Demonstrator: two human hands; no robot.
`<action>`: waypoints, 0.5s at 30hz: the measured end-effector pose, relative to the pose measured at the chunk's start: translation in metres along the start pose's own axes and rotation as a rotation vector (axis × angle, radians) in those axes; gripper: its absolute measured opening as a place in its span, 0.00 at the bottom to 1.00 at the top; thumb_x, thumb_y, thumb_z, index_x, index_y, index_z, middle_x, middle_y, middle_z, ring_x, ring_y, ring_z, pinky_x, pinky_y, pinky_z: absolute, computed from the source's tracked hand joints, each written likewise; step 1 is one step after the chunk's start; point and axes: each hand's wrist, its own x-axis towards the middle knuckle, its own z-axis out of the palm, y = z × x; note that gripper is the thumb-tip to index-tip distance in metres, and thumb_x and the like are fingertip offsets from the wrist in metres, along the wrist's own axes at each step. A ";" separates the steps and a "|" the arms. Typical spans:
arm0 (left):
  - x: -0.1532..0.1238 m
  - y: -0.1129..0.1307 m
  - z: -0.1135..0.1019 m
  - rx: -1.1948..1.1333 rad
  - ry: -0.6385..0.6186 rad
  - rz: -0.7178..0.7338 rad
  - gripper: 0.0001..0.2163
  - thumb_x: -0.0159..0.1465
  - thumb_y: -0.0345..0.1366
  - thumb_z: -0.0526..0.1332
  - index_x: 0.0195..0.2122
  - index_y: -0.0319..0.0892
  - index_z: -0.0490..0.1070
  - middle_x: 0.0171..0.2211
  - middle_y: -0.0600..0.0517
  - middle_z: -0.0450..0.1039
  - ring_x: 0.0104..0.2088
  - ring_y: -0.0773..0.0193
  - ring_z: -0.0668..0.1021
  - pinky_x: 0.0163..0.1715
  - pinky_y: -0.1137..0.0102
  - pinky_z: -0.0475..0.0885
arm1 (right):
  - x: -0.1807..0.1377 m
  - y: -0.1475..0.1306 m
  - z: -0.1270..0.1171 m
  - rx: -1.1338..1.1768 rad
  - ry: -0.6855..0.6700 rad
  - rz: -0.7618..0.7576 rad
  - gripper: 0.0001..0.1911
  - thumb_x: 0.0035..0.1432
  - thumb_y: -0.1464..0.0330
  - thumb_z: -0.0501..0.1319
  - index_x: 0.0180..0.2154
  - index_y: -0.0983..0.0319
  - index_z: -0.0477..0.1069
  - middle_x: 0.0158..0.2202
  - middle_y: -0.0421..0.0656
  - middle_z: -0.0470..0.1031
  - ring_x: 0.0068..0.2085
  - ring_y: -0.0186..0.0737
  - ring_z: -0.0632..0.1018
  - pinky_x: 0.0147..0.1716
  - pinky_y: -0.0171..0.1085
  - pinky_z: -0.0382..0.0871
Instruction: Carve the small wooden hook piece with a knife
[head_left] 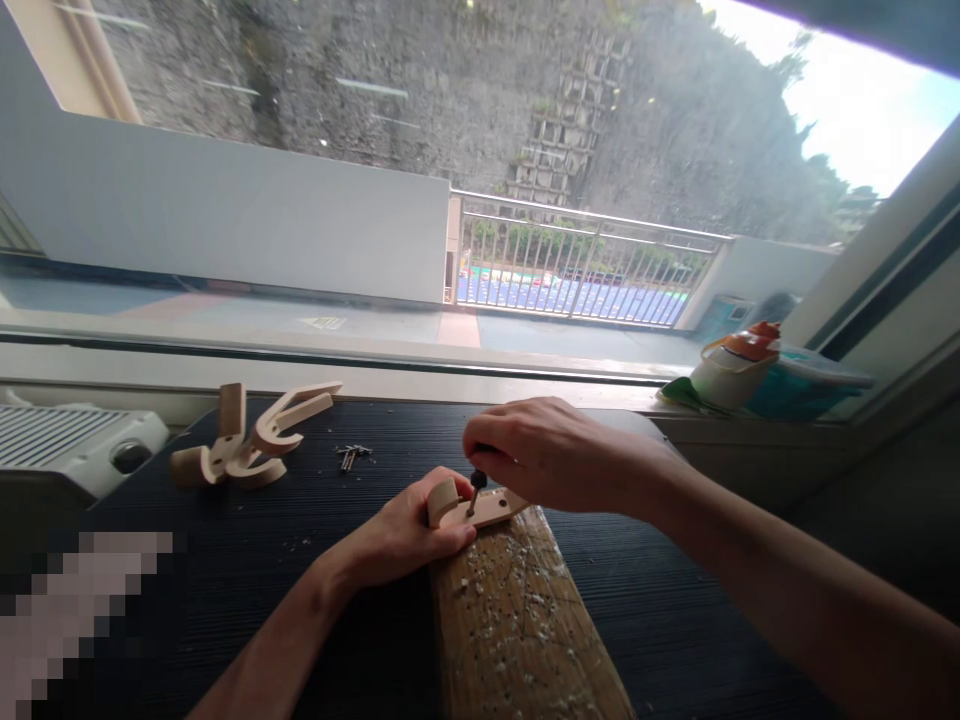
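Note:
My left hand (405,530) is closed around the curled end of a pale wooden hook (491,507), pressing it on the far end of a thick wooden board (517,620). The board is pitted with holes and strewn with light chips. My right hand (551,452) grips a screwdriver (478,482) from above; most of its handle is hidden in the fingers. Its tip meets one hole in the hook, but I cannot tell whether a screw sits there. A second dark hole shows farther right on the hook, whose right end lies partly under my right hand.
Several similar wooden hooks (259,440) lie in a heap at the table's back left, near a small pile of screws (351,457). A white appliance (82,440) stands at the left. On the right of the windowsill are a bottle (739,365) and a teal container (810,385).

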 end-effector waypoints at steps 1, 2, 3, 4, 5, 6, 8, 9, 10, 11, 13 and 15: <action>0.000 0.000 0.000 -0.002 0.000 -0.004 0.15 0.54 0.42 0.59 0.41 0.44 0.63 0.31 0.57 0.67 0.32 0.64 0.70 0.32 0.72 0.66 | 0.000 0.001 0.004 -0.001 0.018 0.032 0.12 0.62 0.68 0.49 0.32 0.63 0.68 0.27 0.41 0.71 0.26 0.30 0.65 0.26 0.33 0.51; 0.000 0.000 0.000 -0.003 0.001 -0.007 0.15 0.54 0.42 0.59 0.41 0.44 0.63 0.31 0.57 0.67 0.32 0.65 0.70 0.32 0.72 0.66 | 0.001 0.002 0.008 0.000 0.043 0.070 0.12 0.62 0.66 0.49 0.31 0.63 0.68 0.24 0.40 0.70 0.24 0.30 0.63 0.25 0.33 0.50; 0.001 0.000 0.000 -0.002 0.002 -0.010 0.14 0.54 0.42 0.59 0.41 0.44 0.63 0.31 0.57 0.67 0.32 0.65 0.70 0.32 0.72 0.66 | 0.001 0.003 0.012 0.008 0.072 0.109 0.13 0.62 0.65 0.49 0.30 0.63 0.67 0.23 0.39 0.68 0.23 0.29 0.61 0.24 0.34 0.49; 0.001 -0.001 0.000 0.000 0.002 -0.011 0.14 0.54 0.42 0.60 0.41 0.44 0.64 0.31 0.57 0.67 0.32 0.65 0.69 0.33 0.72 0.66 | 0.002 0.004 0.016 0.030 0.101 0.139 0.14 0.62 0.63 0.49 0.29 0.63 0.67 0.21 0.38 0.67 0.22 0.29 0.60 0.23 0.34 0.48; 0.002 -0.001 0.001 0.001 0.002 -0.011 0.14 0.54 0.41 0.59 0.40 0.44 0.64 0.32 0.57 0.67 0.33 0.65 0.69 0.33 0.72 0.66 | 0.003 0.006 0.021 0.071 0.129 0.158 0.14 0.62 0.61 0.50 0.30 0.62 0.67 0.21 0.37 0.66 0.21 0.29 0.59 0.23 0.34 0.48; 0.002 -0.001 0.001 0.003 0.006 -0.011 0.13 0.54 0.41 0.59 0.40 0.44 0.64 0.32 0.56 0.67 0.33 0.65 0.69 0.33 0.72 0.66 | 0.004 0.007 0.025 0.129 0.150 0.164 0.14 0.61 0.60 0.52 0.31 0.62 0.67 0.21 0.37 0.66 0.21 0.28 0.59 0.23 0.33 0.48; 0.002 -0.001 0.002 0.008 0.019 -0.018 0.12 0.54 0.40 0.59 0.39 0.44 0.64 0.33 0.56 0.67 0.33 0.65 0.69 0.33 0.73 0.66 | 0.007 0.010 0.031 0.271 0.185 0.163 0.13 0.59 0.58 0.54 0.33 0.61 0.67 0.22 0.36 0.68 0.22 0.28 0.61 0.23 0.32 0.49; 0.002 0.000 0.003 0.009 0.026 -0.025 0.12 0.54 0.39 0.59 0.39 0.44 0.64 0.32 0.57 0.66 0.32 0.65 0.68 0.32 0.73 0.65 | 0.008 0.012 0.033 0.335 0.209 0.168 0.13 0.59 0.58 0.55 0.34 0.60 0.67 0.22 0.36 0.68 0.23 0.28 0.62 0.23 0.32 0.50; 0.002 0.001 0.003 0.012 0.031 -0.035 0.11 0.54 0.39 0.58 0.38 0.44 0.64 0.31 0.57 0.65 0.31 0.66 0.68 0.31 0.73 0.65 | 0.009 0.013 0.034 0.377 0.247 0.178 0.12 0.59 0.58 0.54 0.34 0.61 0.66 0.22 0.35 0.67 0.22 0.28 0.62 0.23 0.32 0.50; 0.002 0.003 0.004 0.013 0.030 -0.046 0.10 0.54 0.38 0.58 0.38 0.45 0.63 0.30 0.58 0.64 0.30 0.67 0.67 0.30 0.74 0.65 | 0.009 0.015 0.034 0.396 0.297 0.191 0.12 0.60 0.59 0.53 0.33 0.61 0.65 0.21 0.34 0.66 0.22 0.27 0.61 0.22 0.31 0.50; 0.003 0.006 0.004 0.010 0.020 -0.067 0.10 0.54 0.38 0.57 0.37 0.45 0.62 0.28 0.58 0.61 0.28 0.68 0.65 0.28 0.74 0.64 | 0.010 0.019 0.033 0.381 0.401 0.209 0.12 0.61 0.61 0.51 0.32 0.61 0.64 0.18 0.33 0.62 0.20 0.27 0.58 0.22 0.32 0.50; 0.004 0.007 0.003 0.008 0.019 -0.077 0.09 0.54 0.37 0.57 0.37 0.46 0.62 0.28 0.58 0.61 0.28 0.68 0.65 0.28 0.75 0.64 | 0.009 0.023 0.034 0.349 0.472 0.188 0.11 0.61 0.63 0.50 0.31 0.61 0.63 0.18 0.33 0.61 0.20 0.27 0.56 0.22 0.32 0.49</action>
